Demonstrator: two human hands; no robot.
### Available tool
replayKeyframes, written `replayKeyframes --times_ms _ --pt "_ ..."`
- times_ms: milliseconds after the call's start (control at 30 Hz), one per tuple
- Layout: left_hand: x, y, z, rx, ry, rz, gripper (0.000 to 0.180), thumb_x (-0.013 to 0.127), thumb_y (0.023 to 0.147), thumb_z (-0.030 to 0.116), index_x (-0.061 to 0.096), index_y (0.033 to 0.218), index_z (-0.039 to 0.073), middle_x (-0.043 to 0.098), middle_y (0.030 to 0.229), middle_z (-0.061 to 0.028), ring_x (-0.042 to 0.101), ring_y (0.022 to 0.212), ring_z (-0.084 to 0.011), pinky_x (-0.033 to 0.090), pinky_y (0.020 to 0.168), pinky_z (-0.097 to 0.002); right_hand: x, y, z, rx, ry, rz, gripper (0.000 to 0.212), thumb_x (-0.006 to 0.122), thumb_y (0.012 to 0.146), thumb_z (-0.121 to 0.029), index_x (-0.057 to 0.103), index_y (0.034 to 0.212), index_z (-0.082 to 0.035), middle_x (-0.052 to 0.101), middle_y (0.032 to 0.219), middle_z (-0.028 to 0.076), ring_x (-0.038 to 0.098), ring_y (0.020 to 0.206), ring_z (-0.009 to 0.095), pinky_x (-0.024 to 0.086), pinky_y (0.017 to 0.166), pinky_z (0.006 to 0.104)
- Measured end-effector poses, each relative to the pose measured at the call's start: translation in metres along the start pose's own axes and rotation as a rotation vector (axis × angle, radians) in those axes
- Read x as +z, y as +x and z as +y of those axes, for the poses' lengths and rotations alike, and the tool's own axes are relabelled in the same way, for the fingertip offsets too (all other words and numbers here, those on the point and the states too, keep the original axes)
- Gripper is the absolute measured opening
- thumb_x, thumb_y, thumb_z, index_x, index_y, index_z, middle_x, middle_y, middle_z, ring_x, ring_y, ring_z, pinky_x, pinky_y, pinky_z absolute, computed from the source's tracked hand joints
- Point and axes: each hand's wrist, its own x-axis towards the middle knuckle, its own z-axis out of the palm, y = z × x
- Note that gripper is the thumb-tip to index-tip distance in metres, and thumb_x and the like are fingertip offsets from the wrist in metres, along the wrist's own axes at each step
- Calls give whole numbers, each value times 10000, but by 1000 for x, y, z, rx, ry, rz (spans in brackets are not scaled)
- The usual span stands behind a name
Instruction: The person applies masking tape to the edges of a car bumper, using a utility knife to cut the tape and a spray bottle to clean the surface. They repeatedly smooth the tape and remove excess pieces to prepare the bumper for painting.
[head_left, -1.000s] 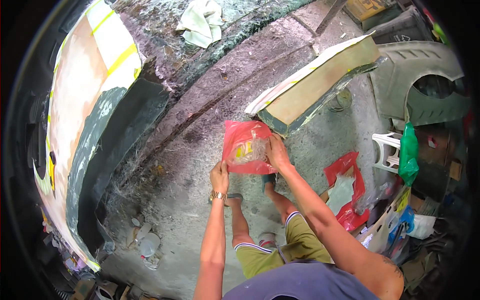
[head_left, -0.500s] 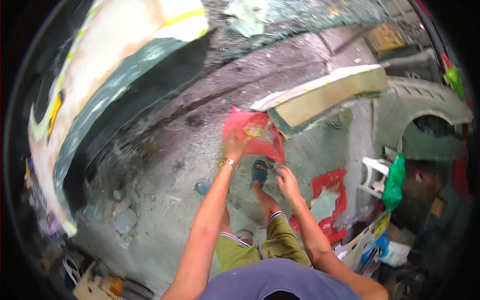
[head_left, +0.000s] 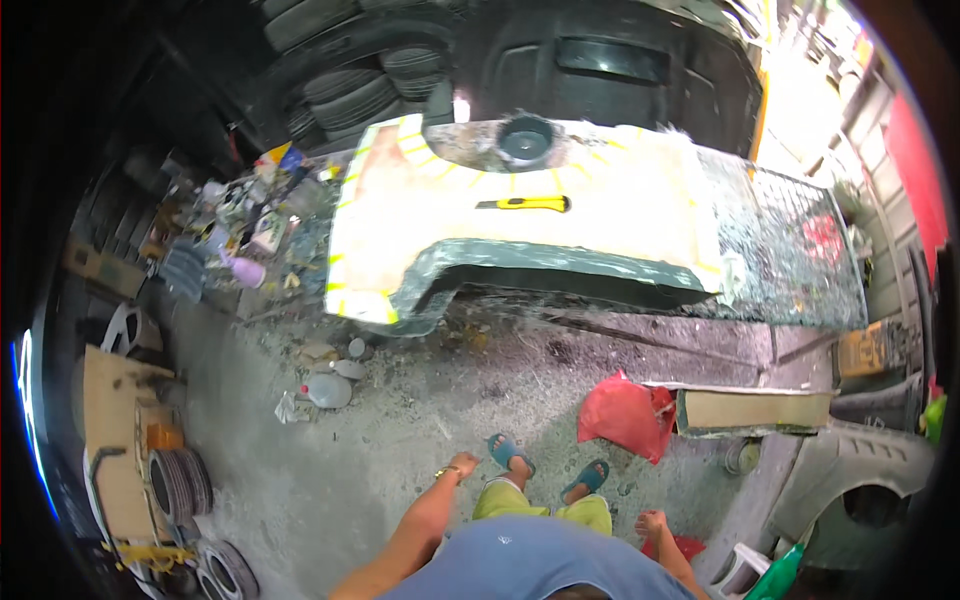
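Note:
My left hand (head_left: pixel 462 466), with a gold-coloured watch or bracelet at the wrist, hangs above the floor beside my left foot. Its fingers look curled together, and nothing shows in them. Out to the side of my right leg, my right hand (head_left: pixel 651 523) is closed like a loose fist, apart from any object. A crumpled red plastic bag (head_left: pixel 625 415) lies on the floor ahead of my right foot, touching the end of a long beige panel (head_left: pixel 755 411). On the workbench in front, a yellow utility knife (head_left: pixel 525 203) rests on a large pale moulded panel (head_left: pixel 610 222) edged with yellow tape.
A dark round tub (head_left: pixel 526 140) stands behind the pale panel. Bottles and clutter (head_left: pixel 245 270) crowd the bench's left end. A plastic jug (head_left: pixel 328 391) is on the floor. Tyres (head_left: pixel 180 482) stand at left; a grey fender (head_left: pixel 850 470) and a white stool (head_left: pixel 738 572) are at right.
Both hands have drawn back from the red bag, which now lies on the floor. The view has swung up and turned, bringing the whole bench into sight.

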Motion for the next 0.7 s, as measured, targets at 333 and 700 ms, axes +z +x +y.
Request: replayKeyframes --times_ms 333,700 --pt "-76 -90 -98 -240 -744 361 271 602 930 275 719 970 33 719 892 -101 679 780 -230 525 699 -372 150 -59 -262 -1046 -777 -224 217 560 889 -145 670 760 -8 671 669 116 634 613 269 490 584 415" --pt "-18 -134 -119 -467 -1065 238 265 582 953 280 657 1089 65 678 884 -88 652 756 -202 524 631 -351 249 -246 -510 -1533 -799 -408 284 604 923 -169 669 1144 -3 684 1113 208 664 1043 346 517 900 404"
